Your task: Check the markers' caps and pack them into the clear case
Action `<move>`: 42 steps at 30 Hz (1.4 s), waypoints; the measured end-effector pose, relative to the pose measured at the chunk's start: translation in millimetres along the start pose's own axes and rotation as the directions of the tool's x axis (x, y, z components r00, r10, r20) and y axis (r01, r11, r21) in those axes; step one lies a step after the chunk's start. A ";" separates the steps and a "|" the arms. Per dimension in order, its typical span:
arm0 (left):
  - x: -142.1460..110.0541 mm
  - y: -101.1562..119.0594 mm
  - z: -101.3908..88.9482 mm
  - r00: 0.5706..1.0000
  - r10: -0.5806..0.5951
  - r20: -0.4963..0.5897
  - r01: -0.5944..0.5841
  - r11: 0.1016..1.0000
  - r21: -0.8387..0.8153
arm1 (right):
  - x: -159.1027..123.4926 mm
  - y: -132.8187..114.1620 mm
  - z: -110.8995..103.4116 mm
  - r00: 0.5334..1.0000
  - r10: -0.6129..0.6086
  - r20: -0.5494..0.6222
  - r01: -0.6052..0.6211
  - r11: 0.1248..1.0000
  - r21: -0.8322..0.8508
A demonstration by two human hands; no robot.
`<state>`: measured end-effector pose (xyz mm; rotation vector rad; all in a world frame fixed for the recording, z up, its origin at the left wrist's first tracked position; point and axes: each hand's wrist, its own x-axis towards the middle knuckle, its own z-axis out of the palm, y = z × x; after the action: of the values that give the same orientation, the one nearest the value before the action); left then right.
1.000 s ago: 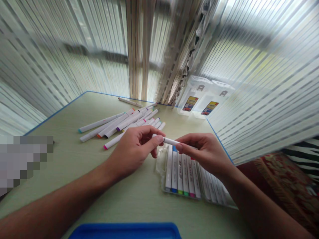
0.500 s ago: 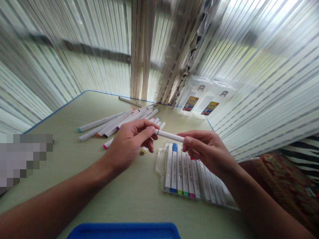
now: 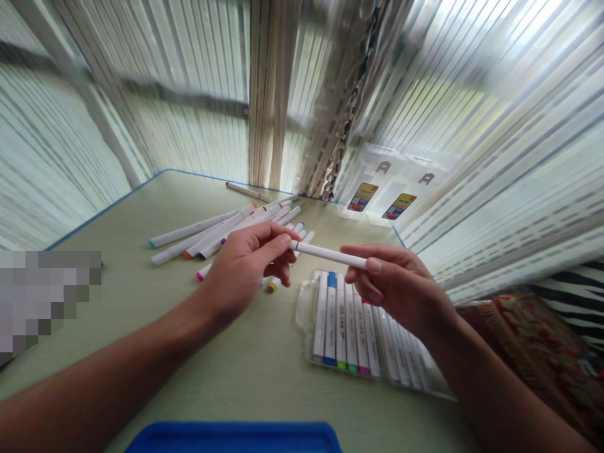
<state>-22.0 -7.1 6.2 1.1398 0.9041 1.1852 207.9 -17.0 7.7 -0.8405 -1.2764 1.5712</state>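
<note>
Between my two hands, a white marker (image 3: 330,253) with a dark ring near its left end is held above the table. My left hand (image 3: 259,255) pinches its left end, and the fingers cover the tip. At the other end, my right hand (image 3: 391,277) grips the marker between thumb and fingers. Beneath my right hand lies a clear plastic marker case (image 3: 306,308) with a row of white markers (image 3: 346,327), several with coloured ends. Behind my left hand is a loose pile of white markers (image 3: 212,236) with coloured tips.
Two clear plastic covers (image 3: 372,179) with yellow and red labels stand by the curtain (image 3: 189,94) at the back. One marker (image 3: 248,191) lies apart near the far table edge. A blue tray-like object (image 3: 236,437) is at the front. Patterned fabric (image 3: 542,340) is at the right.
My right hand has slid a little to the right along the marker, so more of its white barrel shows between my hands. The left hand stays nearly where it was.
</note>
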 end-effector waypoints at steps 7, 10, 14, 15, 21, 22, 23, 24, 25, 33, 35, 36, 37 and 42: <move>0.9 0.7 0.0 1.000 -0.013 -0.013 0.013 1.000 -0.007 | -1.7 -4.0 2.0 1.000 0.019 0.020 -0.020 1.000 0.022; 0.7 0.3 -0.5 1.000 -0.019 -0.013 0.019 1.000 -0.011 | -2.1 -4.2 1.8 0.999 0.013 0.036 -0.014 0.999 0.034; -0.1 0.4 -0.4 1.000 -0.027 -0.014 0.027 1.000 -0.016 | -2.7 -4.3 1.9 0.999 0.000 0.045 -0.001 0.999 0.037; -0.3 0.5 -0.2 0.999 -0.029 -0.012 0.029 0.999 -0.017 | -2.7 -4.5 2.2 0.999 -0.001 0.038 0.000 0.999 0.034; -0.9 0.3 0.1 1.000 -0.019 0.017 0.019 1.000 -0.018 | -1.0 -6.2 3.7 0.998 -0.003 -0.058 0.003 1.000 -0.005; -1.0 0.1 0.0 1.000 -0.015 0.028 0.015 1.000 -0.008 | -0.5 -6.2 3.5 0.997 -0.006 -0.079 0.005 1.000 -0.013; -1.2 0.0 0.0 0.999 -0.010 0.037 0.009 1.000 0.008 | 0.0 -6.0 3.1 0.995 -0.011 -0.098 0.009 1.000 -0.020; -1.4 -0.1 -0.1 0.999 -0.004 0.046 0.003 1.000 0.030 | 0.5 -5.7 2.6 0.993 -0.017 -0.116 0.014 1.000 -0.026; -1.7 -0.2 -0.1 0.999 0.003 0.053 -0.006 0.999 0.053 | 1.0 -5.3 2.1 0.991 -0.024 -0.130 0.020 0.999 -0.030; -4.9 1.5 1.1 0.990 0.046 0.131 -0.061 0.992 0.113 | 6.4 -2.8 -2.0 0.959 -0.062 -0.276 0.049 0.997 -0.051; -5.8 2.3 2.1 0.987 0.049 0.151 -0.065 0.993 0.102 | 8.0 -1.8 -3.5 0.954 -0.062 -0.293 0.053 0.998 -0.038; -6.3 2.7 2.7 0.986 0.050 0.159 -0.065 0.994 0.093 | 8.7 -1.3 -4.2 0.952 -0.064 -0.299 0.056 0.998 -0.034; -6.9 3.0 3.3 0.985 0.047 0.166 -0.062 0.995 0.083 | 9.3 -0.8 -4.9 0.951 -0.065 -0.303 0.058 0.998 -0.032; -9.2 3.5 4.8 0.980 0.034 0.195 -0.051 0.995 0.081 | 11.0 1.0 -7.5 0.944 -0.054 -0.326 0.057 0.998 -0.002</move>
<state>-19.9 -17.1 10.3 1.3254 0.7905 1.0568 210.6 -4.1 5.3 -1.0039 -1.0441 1.3257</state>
